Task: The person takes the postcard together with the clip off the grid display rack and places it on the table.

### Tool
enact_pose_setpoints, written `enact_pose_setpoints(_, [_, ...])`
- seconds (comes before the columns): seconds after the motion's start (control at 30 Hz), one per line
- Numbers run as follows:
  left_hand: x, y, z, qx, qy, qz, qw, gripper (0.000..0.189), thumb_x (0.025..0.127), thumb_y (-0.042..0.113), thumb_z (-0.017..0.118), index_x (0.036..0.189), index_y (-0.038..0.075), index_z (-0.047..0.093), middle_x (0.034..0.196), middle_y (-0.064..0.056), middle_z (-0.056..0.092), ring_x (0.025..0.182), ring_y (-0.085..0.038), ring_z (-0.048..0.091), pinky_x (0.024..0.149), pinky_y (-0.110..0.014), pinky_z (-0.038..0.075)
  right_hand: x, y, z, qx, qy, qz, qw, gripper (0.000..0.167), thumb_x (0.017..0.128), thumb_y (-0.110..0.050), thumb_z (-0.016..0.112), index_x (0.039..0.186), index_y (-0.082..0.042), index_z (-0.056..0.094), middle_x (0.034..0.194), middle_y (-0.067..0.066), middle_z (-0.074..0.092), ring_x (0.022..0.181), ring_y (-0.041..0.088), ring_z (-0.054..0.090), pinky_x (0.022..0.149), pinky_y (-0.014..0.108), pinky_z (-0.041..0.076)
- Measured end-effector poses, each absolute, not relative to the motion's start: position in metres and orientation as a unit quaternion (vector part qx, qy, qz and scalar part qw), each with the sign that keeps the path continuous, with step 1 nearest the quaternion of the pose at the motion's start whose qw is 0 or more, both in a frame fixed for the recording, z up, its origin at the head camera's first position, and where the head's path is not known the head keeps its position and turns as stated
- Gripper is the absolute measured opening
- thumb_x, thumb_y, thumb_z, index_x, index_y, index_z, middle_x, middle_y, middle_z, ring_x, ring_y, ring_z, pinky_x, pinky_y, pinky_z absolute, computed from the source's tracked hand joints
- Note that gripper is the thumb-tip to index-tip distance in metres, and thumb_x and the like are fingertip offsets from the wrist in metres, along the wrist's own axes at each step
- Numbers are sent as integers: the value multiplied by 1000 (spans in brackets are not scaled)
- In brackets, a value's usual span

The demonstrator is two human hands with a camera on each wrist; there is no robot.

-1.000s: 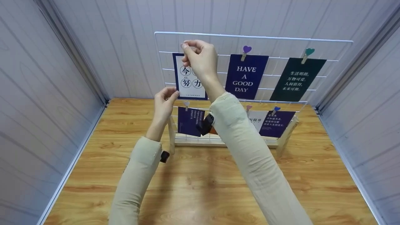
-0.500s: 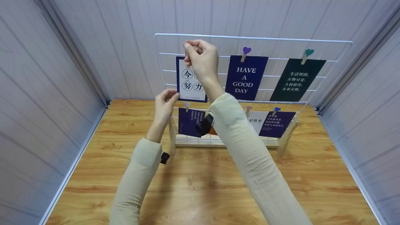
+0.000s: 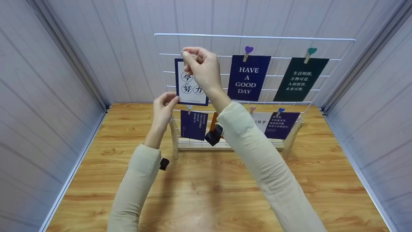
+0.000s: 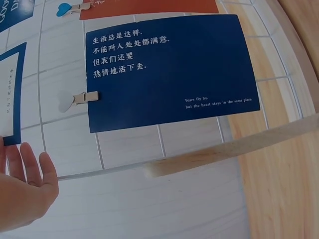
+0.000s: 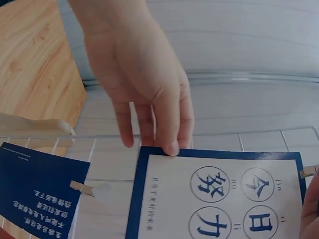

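In the head view, a white card with a navy border and circled characters [image 3: 192, 98] stands at the upper left of a white wire grid rack [image 3: 276, 37]. My left hand [image 3: 164, 108] pinches its lower left edge between thumb and fingers, as the right wrist view also shows. At the card's top, my right hand [image 3: 203, 66] grips a small wooden clothespin [image 5: 309, 172], mostly hidden by its fingers. The clothespin's tip overlaps the card's top edge. In the left wrist view, the card's navy bottom corner [image 4: 12, 141] lies at my left fingers.
A navy "HAVE A GOOD DAY" card [image 3: 249, 77] and a dark green card [image 3: 301, 79] hang by heart clothespins to the right. Below hang a purple card [image 3: 193, 125], an orange one partly hidden, and others. Wooden feet [image 3: 291, 140] hold the rack on the wood-grain surface [image 3: 206, 193].
The card and my right hand have come down slightly against the rack. My left hand keeps its pinch on the edge. The head view has shifted a little.
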State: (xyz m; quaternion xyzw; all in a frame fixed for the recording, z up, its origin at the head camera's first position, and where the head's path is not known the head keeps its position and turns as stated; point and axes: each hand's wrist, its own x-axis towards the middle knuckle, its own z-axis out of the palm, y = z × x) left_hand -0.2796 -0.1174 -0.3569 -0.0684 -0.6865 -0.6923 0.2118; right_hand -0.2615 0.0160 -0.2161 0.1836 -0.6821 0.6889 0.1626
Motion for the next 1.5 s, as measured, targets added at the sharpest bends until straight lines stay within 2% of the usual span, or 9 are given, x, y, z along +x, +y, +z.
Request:
enact_pose_setpoints(0.27, [-273,-125,-359,-69,-683,-692,222,9,81,-3,59,88,-9,61,77,-5,58,73,-12,52,71,-24,42,-260,26,-231,205,-671,698,145,14,84,-2,57,96,5,61,58,10,53,48,15,48,50,23,45])
enact_pose_setpoints(0.67, [-260,-131,-360,-63,-682,-695,220,10,81,-4,58,88,-10,60,79,-11,58,75,-12,53,71,-25,43,-256,63,-263,236,-673,689,125,16,85,-1,56,97,7,61,68,23,54,49,16,50,49,24,46])
enact_pose_setpoints(1.1, [-248,-139,-365,-63,-680,-695,224,10,81,-3,59,88,-10,60,80,-11,59,75,-14,54,72,-27,43,-253,108,-281,266,-682,668,134,14,86,0,54,95,7,61,64,13,56,50,14,51,48,22,46])
enact_pose_setpoints(1.2, [-245,-144,-367,-57,-684,-694,216,13,82,-2,58,91,-12,59,80,-8,58,75,-14,53,72,-26,43,-253,119,-286,270,-680,668,132,15,86,0,53,96,8,61,65,15,57,51,14,51,48,22,46])
enact_pose_setpoints(1.33, [-236,-149,-362,-45,-689,-693,207,15,83,-2,57,93,-13,57,80,-3,59,76,-13,52,72,-25,41,-256,134,-294,271,-680,670,127,17,86,0,53,98,11,59,72,25,55,52,16,52,49,22,47])
enact_pose_setpoints(1.5, [-227,-158,-357,-28,-689,-692,214,14,84,-1,57,93,-12,58,80,-1,59,76,-13,52,72,-24,40,-264,158,-307,264,-686,665,131,22,86,-5,56,99,12,58,76,22,58,52,15,52,47,23,46])
